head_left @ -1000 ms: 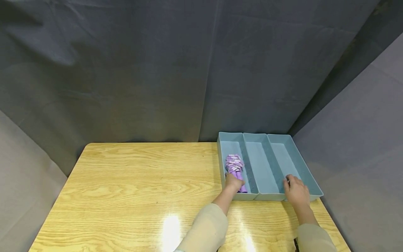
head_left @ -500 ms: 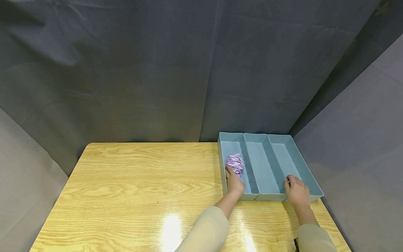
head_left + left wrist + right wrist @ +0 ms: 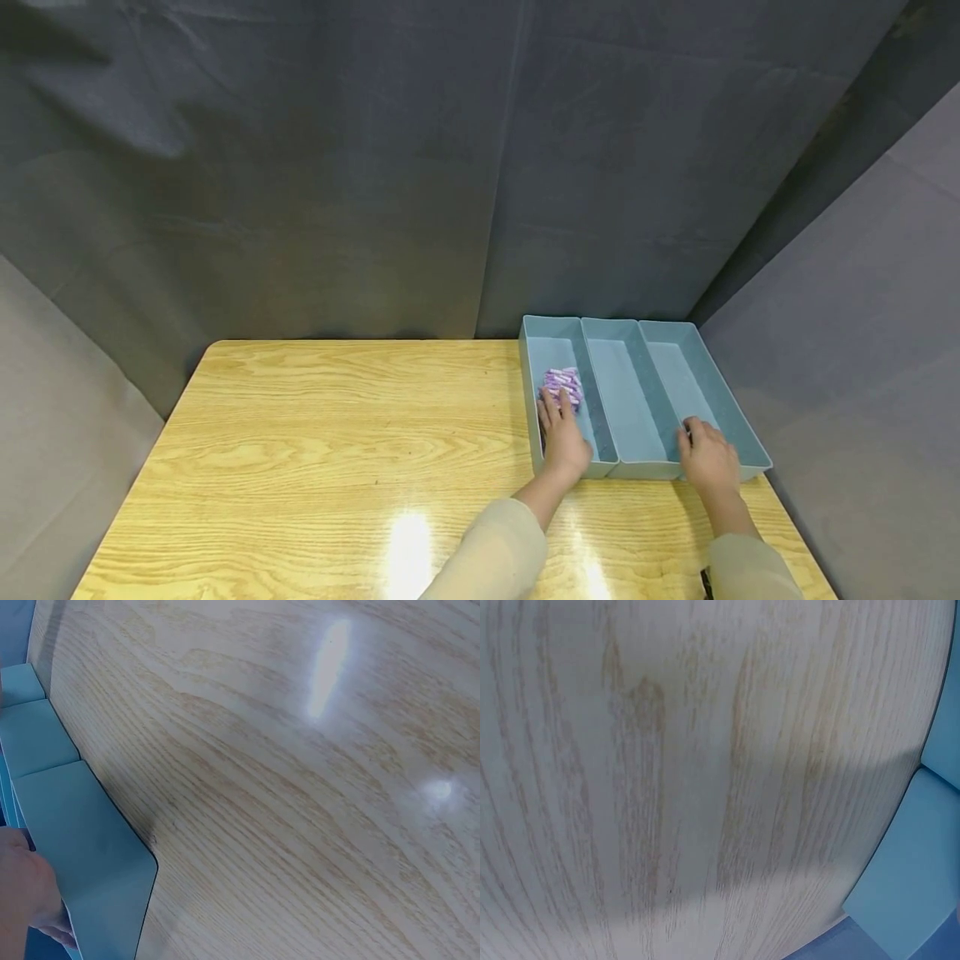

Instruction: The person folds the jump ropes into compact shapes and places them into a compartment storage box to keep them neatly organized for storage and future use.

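Observation:
In the head view a light blue tray (image 3: 628, 471) with three long compartments stands at the table's right side. A purple and white bundled jump rope (image 3: 564, 385) lies in its left compartment. My left hand (image 3: 564, 442) reaches over the front wall, its spread fingers resting on the near part of the bundle and covering the purple handles. At the front of the right compartment, my right hand (image 3: 707, 457) holds the tray's rim with fingers bent over it. Part of the left hand (image 3: 26, 881) shows inside the tray wall in the left wrist view.
The wooden table (image 3: 300, 450) stretches left of the tray. A dark grey cloth (image 3: 337, 167) hangs behind it, and a paler cloth panel (image 3: 847, 350) stands close to the tray's right side.
My left hand has let go of the jump rope's handles, moved slightly forward and spread its fingers over the bundle. The right hand stays where it was.

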Motion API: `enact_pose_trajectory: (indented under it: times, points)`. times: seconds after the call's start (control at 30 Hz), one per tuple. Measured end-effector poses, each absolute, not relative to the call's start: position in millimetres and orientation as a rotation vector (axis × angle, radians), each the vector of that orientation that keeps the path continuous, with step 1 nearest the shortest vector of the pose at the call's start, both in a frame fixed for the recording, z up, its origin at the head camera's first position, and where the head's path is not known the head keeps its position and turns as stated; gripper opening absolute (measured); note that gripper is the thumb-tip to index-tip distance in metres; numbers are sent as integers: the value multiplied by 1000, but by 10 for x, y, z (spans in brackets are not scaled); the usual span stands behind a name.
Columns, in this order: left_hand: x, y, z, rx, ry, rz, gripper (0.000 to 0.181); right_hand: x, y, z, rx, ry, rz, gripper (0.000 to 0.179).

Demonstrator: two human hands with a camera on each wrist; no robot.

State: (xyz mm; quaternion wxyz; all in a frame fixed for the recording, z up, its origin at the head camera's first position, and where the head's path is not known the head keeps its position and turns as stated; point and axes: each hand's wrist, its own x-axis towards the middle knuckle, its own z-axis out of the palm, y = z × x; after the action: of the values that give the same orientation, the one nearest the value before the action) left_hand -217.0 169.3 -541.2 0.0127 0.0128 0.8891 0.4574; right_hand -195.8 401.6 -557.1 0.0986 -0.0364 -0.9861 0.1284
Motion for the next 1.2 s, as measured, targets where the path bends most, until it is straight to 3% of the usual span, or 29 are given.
enact_pose_trajectory:
  times: [0.23,0.5,0.8,1.2]
  points:
    - [-2154,1661,-5410,180,2777,1411,86,-1965,3992,-5557,-122,-2935,362,33]
    - [-2046,1579,-5396,536,2830,1493,66,-1964,3992,-5556,-156,-2964,358,34]
    - [-1841,1383,-5272,721,2738,1553,61,-1933,4009,-5536,-186,-2965,350,33]
    - [-1586,593,-5231,854,2824,1469,60,-1843,3997,-5508,-240,-2987,348,37]
